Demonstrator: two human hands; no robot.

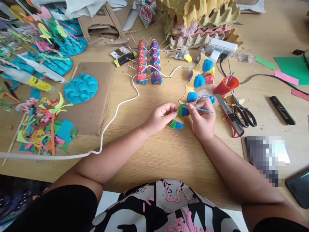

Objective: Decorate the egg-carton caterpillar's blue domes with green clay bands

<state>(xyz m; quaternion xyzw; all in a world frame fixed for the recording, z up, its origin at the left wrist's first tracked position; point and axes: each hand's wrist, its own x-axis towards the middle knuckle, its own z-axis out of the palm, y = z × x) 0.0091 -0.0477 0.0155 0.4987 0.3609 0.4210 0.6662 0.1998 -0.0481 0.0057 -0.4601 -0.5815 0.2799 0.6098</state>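
A strip of egg carton [189, 88] runs down the middle of the table, its bumps covered in blue clay [199, 81]. Green clay [180, 110] joins the blue on the two bumps nearest me. My right hand [204, 120] pinches a thin blue tool [204, 110], which lies across the second bump from the near end. On the strip's left edge, my left hand [164, 116] has its thumb and fingers closed at the same bump. Whether the carton edge is between its fingertips is too small to make out.
Finished egg-carton figures [141, 64] stand beyond my left hand. A white cable [116, 111] crosses my left forearm. Scissors [243, 112], a cutter [230, 117] and a red cup [225, 85] lie right. Paper scraps [41, 132] and blue discs [81, 88] are left; egg trays [200, 19] stand behind.
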